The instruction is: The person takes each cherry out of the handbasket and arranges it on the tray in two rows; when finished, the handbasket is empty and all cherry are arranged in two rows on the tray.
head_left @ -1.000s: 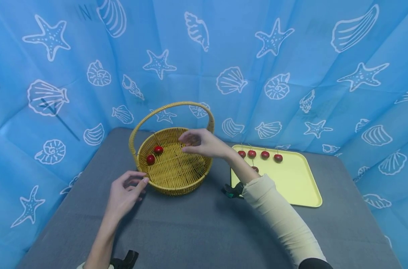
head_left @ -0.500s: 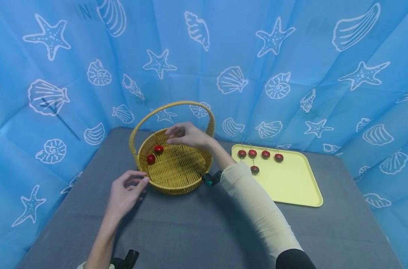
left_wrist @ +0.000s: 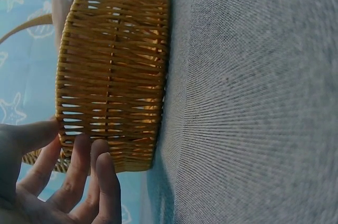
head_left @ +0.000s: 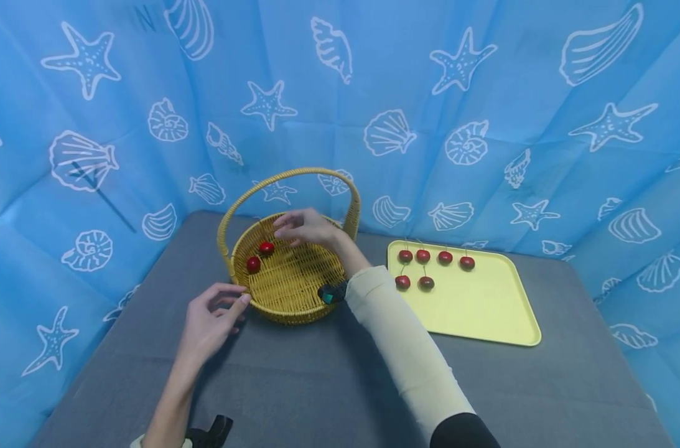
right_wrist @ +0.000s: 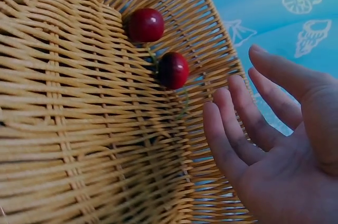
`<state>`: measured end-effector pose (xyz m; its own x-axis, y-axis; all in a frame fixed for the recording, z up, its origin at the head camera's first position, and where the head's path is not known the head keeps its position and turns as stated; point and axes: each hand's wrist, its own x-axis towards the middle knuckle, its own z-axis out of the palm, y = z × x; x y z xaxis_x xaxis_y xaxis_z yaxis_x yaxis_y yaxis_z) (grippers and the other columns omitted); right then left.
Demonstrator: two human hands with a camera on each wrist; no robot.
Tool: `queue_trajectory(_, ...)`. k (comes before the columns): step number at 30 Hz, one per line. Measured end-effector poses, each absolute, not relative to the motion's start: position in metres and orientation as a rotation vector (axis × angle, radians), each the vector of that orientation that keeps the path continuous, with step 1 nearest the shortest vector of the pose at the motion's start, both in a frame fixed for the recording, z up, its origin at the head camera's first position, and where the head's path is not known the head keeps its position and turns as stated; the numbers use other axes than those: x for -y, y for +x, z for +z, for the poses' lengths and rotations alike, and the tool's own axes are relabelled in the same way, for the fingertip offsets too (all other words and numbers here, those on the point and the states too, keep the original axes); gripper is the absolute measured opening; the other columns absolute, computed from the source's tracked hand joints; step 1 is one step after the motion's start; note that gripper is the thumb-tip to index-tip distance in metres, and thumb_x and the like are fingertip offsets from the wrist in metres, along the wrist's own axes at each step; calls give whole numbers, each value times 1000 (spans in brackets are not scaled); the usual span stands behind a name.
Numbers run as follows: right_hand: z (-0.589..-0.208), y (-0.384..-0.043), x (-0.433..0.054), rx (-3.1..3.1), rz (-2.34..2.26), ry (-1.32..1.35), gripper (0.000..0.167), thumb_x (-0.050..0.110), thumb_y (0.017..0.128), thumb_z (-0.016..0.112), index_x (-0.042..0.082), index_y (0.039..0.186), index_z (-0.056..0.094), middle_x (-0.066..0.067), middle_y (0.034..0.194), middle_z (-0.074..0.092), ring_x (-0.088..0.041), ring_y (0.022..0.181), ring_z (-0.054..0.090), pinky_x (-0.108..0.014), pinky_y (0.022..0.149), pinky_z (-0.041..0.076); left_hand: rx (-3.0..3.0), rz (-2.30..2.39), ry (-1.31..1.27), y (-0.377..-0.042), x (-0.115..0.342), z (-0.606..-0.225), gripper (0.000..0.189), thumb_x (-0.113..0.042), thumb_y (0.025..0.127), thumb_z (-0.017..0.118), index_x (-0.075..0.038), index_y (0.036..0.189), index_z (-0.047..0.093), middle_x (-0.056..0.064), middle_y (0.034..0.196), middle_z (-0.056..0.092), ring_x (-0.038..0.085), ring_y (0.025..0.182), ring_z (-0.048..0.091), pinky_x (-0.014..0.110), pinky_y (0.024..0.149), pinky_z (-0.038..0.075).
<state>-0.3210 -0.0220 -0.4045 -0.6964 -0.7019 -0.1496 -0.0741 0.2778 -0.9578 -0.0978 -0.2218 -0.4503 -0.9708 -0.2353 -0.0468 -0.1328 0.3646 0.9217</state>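
A round wicker basket [head_left: 295, 317] with a tall hooped handle stands on the grey table. Two red cherries lie inside against its left wall: one cherry [head_left: 266, 248] is further back, the other cherry [head_left: 253, 265] nearer the front. My left hand [head_left: 208, 320] pinches the front-left rim with thumb and fingers, as the left wrist view also shows. Over the back of the basket hovers my right hand [head_left: 308, 227], its fingers loosely bent and apart. In the right wrist view nothing is between those fingers, and the two cherries with thin stems sit to the left of the fingertips.
To the right of the basket lies a yellow tray [head_left: 485, 305] with several stemmed cherries [head_left: 445, 257] near its left and back edges. A blue curtain [head_left: 340, 93] with shell and starfish prints hangs behind the table [head_left: 295, 386].
My right hand has moved left across the basket, toward the cherries at its left wall, and its forearm has uncovered the tray's left part. My left hand has stayed at the rim.
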Motion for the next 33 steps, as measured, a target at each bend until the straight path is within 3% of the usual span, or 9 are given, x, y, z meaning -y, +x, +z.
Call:
queue_trajectory(9,-419,-317,31,-1945,-1381,-589,43,13,108,68,-1,147,60,-22,142,68,-42,138,64,-55,112,59,2518,-1687,351,-97,221,-449,38,-36,105,74,-11,134,69,21,120,76,20,83,78,32,68,66)
queue_trajectory(23,-430,-312,41,-1847,-1349,-539,56,3,107,66,7,160,50,-27,161,47,-41,141,61,-48,117,57,2529,-1683,369,-97,221,-449,38,-36,106,73,-12,135,68,21,122,75,20,85,78,29,68,65)
queue_trajectory(33,-433,-312,43,-1901,-1273,-590,58,8,107,68,7,161,49,-17,164,52,-32,148,58,-43,121,53,2530,-1683,355,-97,222,-450,39,-37,106,73,-12,135,68,21,122,75,20,86,78,29,68,65)
